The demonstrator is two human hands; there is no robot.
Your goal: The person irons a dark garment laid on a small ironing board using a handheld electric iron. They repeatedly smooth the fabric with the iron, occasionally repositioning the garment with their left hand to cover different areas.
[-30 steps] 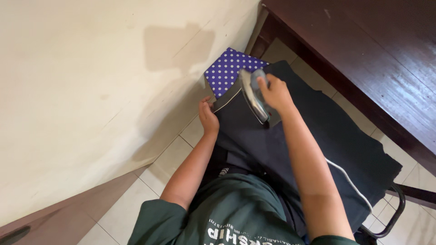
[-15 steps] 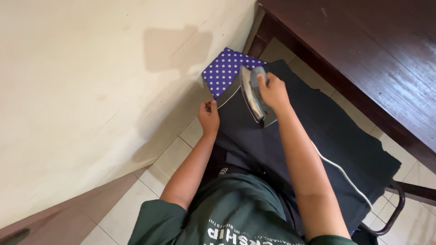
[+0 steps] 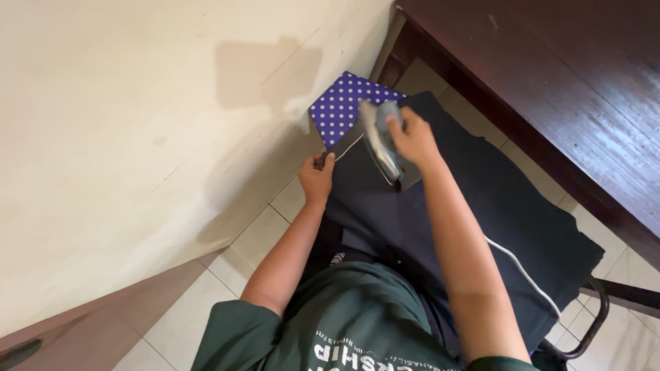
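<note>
Nearest the camera, a green shirt (image 3: 357, 323) with pale lettering fills the bottom edge, and both bare forearms reach away from it over a dark navy cloth (image 3: 481, 206) spread on an ironing board. A white cord (image 3: 524, 273) trails across that cloth beside the right arm. The left hand (image 3: 317, 175) sits at the cloth's left edge, fingers curled and pinching the fabric there. The right hand (image 3: 411, 137) is wrapped tight round the handle of a grey iron (image 3: 382, 141), which rests on the cloth just short of the board's far end. To press well from this position, it looks wise to keep the pinched edge taut so the fabric lies flat under the soleplate, and to keep the cord clear of the iron's path. Past the iron, the board's purple cover with white dots (image 3: 344, 106) shows where the dark cloth stops. A curved black metal frame (image 3: 597, 312) shows at the lower right. Below lie pale floor tiles (image 3: 240, 240); a cream wall (image 3: 124, 137) rises on the left, and a dark brown wooden desk (image 3: 570, 89) fills the upper right.
</note>
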